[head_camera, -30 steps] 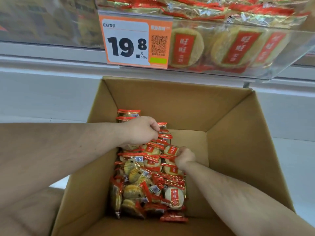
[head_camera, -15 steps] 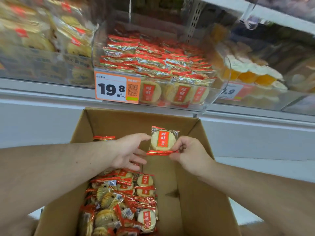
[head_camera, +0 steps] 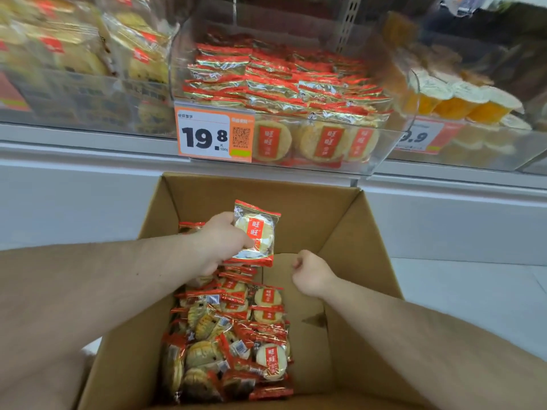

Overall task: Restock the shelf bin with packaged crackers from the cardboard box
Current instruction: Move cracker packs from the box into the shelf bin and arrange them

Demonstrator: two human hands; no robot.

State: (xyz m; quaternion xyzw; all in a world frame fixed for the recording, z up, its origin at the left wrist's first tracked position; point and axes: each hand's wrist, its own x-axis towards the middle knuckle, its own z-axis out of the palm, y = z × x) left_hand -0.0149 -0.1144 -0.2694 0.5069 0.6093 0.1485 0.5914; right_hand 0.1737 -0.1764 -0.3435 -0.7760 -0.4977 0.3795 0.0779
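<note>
Both forearms bare from frame edge to wrist, no sleeve reaching into view; left hand (head_camera: 220, 242) and right hand (head_camera: 310, 272) ungloved (no watch, ring or band visible).

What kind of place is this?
Most likely a shop's snack aisle: a price tag marked 19.8 on a clear shelf bin of packaged crackers, and a cardboard box of stock below.
</note>
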